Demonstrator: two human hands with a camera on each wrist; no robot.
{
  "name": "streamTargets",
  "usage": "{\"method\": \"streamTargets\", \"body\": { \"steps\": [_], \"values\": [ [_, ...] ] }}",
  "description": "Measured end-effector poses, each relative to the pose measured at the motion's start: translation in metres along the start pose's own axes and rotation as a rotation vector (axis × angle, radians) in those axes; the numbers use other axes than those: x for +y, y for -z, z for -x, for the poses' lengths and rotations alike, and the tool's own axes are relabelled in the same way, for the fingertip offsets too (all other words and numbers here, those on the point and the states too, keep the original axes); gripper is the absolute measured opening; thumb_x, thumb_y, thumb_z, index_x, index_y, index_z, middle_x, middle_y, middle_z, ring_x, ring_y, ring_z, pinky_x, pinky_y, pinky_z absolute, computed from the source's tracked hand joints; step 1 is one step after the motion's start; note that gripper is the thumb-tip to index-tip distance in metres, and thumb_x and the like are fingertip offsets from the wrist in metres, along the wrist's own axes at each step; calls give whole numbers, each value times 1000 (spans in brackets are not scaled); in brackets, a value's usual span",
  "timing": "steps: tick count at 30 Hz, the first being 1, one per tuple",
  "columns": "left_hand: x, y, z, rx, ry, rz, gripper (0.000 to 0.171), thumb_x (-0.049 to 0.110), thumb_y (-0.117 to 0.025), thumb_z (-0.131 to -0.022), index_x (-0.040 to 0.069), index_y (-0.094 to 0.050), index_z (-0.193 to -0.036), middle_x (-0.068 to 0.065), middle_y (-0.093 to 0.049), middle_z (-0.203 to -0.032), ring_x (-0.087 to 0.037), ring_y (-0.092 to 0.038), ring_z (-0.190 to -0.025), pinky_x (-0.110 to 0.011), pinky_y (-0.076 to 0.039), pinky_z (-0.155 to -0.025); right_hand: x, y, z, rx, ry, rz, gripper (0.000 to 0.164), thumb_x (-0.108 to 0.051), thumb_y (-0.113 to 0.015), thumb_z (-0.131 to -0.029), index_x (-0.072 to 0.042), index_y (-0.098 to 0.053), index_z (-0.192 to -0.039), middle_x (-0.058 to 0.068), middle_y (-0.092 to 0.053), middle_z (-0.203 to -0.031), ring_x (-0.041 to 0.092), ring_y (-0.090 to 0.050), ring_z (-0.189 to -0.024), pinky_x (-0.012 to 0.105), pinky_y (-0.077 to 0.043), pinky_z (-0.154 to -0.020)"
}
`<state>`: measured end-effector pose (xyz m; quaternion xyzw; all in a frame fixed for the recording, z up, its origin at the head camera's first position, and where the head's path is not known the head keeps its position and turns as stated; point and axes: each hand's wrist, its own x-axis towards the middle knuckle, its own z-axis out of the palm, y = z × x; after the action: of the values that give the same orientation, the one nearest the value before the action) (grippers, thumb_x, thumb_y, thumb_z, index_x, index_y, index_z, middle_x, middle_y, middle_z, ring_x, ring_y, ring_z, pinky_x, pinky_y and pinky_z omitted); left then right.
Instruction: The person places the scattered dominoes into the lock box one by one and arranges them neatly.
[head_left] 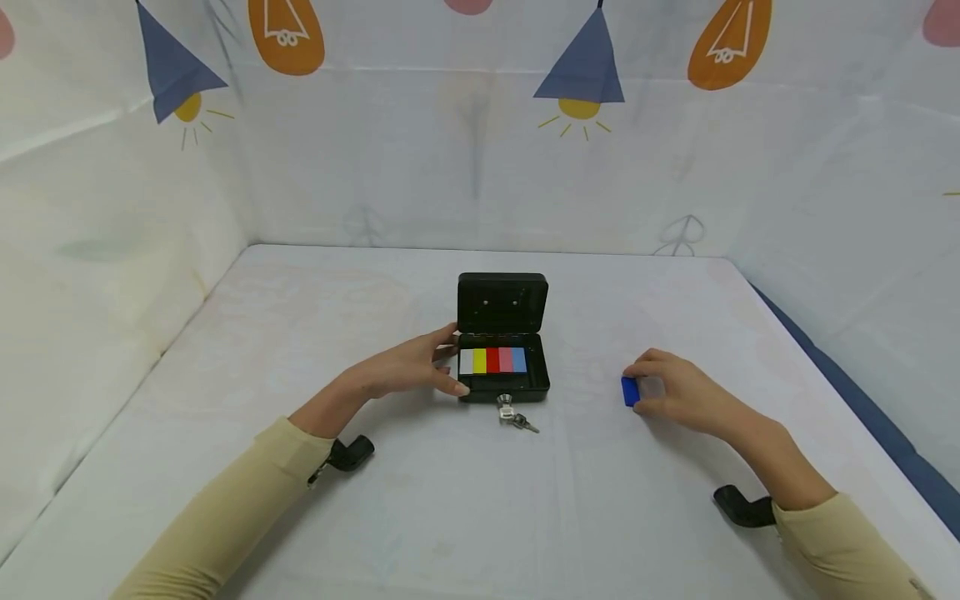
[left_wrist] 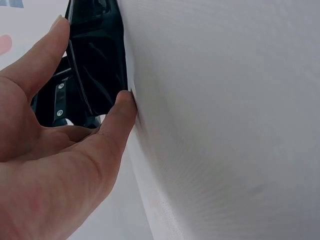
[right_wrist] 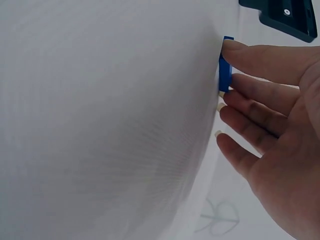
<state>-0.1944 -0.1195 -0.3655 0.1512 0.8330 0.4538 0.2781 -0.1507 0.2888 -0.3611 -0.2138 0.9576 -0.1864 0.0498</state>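
Observation:
A small black cash box stands on the table with its lid raised. Inside it, several blocks lie side by side in a row: white, yellow, red, pink and light blue. My left hand grips the left side of the box, thumb at the front corner and fingers toward the back. To the right of the box, my right hand pinches a dark blue block between thumb and fingers, close over the tabletop. In the right wrist view the blue block stands on edge under the thumb.
A lock sits at the box's front, with keys hanging from it onto the white table. White cloth walls printed with lamps enclose the table's back and sides.

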Motion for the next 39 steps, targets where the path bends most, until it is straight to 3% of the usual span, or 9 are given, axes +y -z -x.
{"method": "streamTargets", "body": {
  "steps": [9,19,39],
  "values": [
    [0,0,0,2,-6,5,115,29,-83,-79,23,-4,-162,-2,-21,-167,-25,-30,-151,-52,-30,-121,-3,-2,-4,-13,-7,-46,39,-19,-80,-81,-6,-68,-116,7,-65,-114,25,-58,-107,49,-53,-93],
    [0,1,0,-10,-10,0,115,29,-83,-79,21,-4,-162,-3,-21,-167,-25,-30,-151,-50,-30,-122,-8,-6,-7,13,-12,-84,44,-10,-75,-83,-4,-64,-124,7,-64,-116,31,-59,-112,53,-53,-94],
    [0,2,1,-9,1,7,115,30,-83,-79,23,-3,-162,-3,-21,-167,-25,-33,-150,-51,-30,-121,-25,-11,-25,19,24,-51,42,-15,-78,-82,-7,-67,-122,6,-64,-120,24,-60,-111,47,-56,-95]
  ]
}}
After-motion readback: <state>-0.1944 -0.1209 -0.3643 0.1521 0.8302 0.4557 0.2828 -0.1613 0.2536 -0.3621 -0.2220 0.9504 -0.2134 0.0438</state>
